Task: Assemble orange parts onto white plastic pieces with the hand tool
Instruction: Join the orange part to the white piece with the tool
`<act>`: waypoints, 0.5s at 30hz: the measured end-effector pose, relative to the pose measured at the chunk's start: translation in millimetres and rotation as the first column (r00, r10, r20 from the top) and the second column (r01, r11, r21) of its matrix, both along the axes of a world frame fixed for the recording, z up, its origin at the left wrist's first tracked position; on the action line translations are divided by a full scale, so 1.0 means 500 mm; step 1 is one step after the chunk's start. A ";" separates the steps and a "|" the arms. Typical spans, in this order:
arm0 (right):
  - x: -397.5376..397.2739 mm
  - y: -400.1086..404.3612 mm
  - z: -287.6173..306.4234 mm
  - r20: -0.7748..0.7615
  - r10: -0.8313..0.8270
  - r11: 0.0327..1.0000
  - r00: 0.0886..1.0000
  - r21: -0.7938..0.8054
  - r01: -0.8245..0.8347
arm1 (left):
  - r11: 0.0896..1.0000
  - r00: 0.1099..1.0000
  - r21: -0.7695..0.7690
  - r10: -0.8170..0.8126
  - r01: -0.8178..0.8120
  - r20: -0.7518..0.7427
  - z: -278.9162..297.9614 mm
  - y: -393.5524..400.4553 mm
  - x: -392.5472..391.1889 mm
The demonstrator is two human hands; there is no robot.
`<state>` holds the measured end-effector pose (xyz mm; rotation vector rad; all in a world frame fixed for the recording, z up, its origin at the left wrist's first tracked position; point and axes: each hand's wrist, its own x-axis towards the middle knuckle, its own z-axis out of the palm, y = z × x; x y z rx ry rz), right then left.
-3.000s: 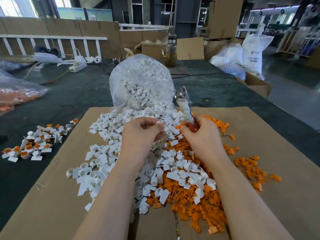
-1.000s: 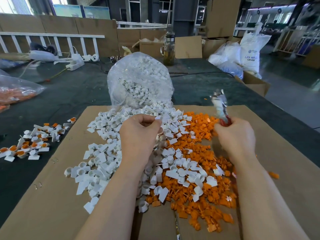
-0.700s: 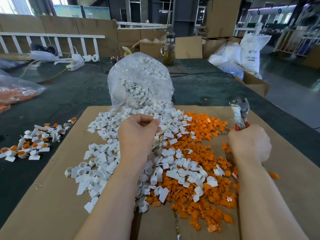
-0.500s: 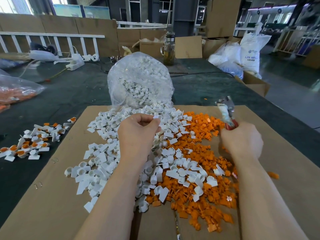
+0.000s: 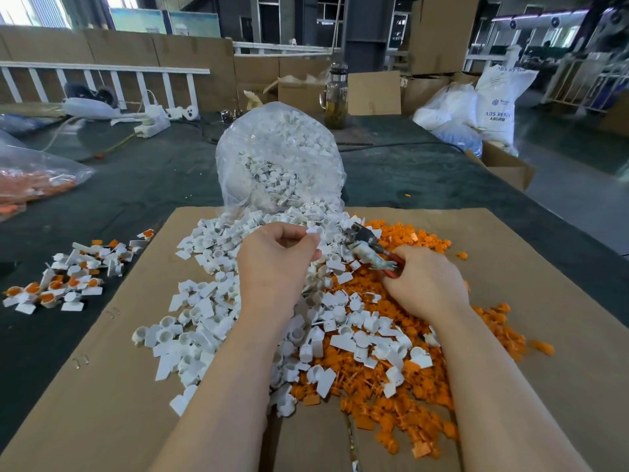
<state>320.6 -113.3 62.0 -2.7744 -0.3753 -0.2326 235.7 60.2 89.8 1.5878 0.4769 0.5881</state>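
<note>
A dark felt-covered bench (image 5: 425, 178) in a warehouse carries flat brown cardboard (image 5: 544, 301). The left hand (image 5: 277, 264) pinches a white plastic piece (image 5: 312, 230); the right hand (image 5: 425, 284) grips red-handled pliers (image 5: 366, 248).

Daylight fills the hall, entering from bright, blown-out windows (image 5: 32, 8) at eleven o'clock and paler openings at one o'clock. The cardboard sheet (image 5: 510, 301) at six o'clock is evenly lit, with only soft, short shadows under the forearms and piled parts. The clear plastic bag (image 5: 279, 155) at twelve o'clock shows mild white glare. The wide-angle lens bows straight lines toward the edges. The far right edge at three o'clock is smeared and soft; the centre stays sharp.
</note>
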 end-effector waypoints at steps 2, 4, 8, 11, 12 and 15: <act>0.001 0.001 -0.001 -0.016 0.025 1.000 1.000 -0.010 -0.026 | 1.000 1.000 -0.005 -0.003 0.003 -0.001 0.001 0.000 0.000; 0.000 0.003 -0.002 -0.013 0.044 0.998 0.999 -0.037 -0.045 | 1.000 1.000 0.000 -0.006 0.006 0.000 0.001 0.000 -0.001; -0.003 0.008 0.000 -0.011 0.056 0.997 0.998 -0.045 -0.056 | 1.000 1.000 0.003 -0.012 0.012 0.004 0.002 -0.001 -0.002; -0.004 0.011 0.002 -0.021 0.064 0.997 0.998 -0.041 -0.065 | 1.000 1.000 0.009 -0.014 0.014 -0.002 0.003 -0.002 -0.001; -0.005 0.011 0.003 -0.018 0.065 0.997 0.998 -0.042 -0.066 | 1.000 1.000 0.006 -0.014 0.014 -0.002 0.003 -0.002 0.000; -0.009 0.011 0.006 -0.008 0.070 0.997 0.998 -0.039 -0.070 | 1.000 1.000 0.008 -0.009 0.009 -0.004 0.001 -0.002 0.001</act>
